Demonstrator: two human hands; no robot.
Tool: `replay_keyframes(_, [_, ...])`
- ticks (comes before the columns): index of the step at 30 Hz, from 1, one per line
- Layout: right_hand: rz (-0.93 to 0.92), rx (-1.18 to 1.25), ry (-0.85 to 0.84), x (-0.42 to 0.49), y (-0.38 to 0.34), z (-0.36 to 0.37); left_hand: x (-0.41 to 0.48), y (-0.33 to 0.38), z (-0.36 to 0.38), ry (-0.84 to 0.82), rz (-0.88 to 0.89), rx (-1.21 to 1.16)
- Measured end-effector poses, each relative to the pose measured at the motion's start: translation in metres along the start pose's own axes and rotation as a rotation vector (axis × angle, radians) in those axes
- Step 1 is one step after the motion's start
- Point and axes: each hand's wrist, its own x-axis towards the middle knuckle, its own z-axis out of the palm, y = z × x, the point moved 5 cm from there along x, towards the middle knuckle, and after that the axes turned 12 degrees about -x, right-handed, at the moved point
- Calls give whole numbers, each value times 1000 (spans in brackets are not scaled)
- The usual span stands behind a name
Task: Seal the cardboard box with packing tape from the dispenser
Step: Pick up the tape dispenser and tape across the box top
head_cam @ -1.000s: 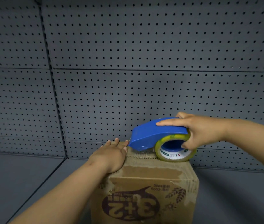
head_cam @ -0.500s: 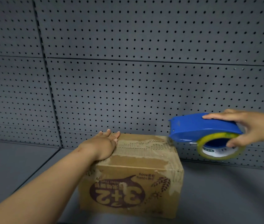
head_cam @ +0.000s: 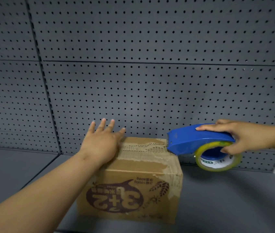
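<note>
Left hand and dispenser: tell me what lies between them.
In the head view, only the box's torn top lies between the left hand and the dispenser; nothing else sits on that stretch.

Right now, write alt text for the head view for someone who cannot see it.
A person's right hand holds a blue tape dispenser at the right top edge of a worn cardboard box, while the left hand, fingers spread, is at the box's top left. The box sits on a grey shelf before a pegboard wall.
</note>
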Motion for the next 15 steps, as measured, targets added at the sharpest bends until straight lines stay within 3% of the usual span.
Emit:
replay_keyframes(6, [7, 16, 68, 5, -13, -3, 9, 60, 8, -220, 46, -382])
replay_keyframes(15, [7, 68, 117, -2, -6, 17, 15, 64, 33, -312, -19, -303])
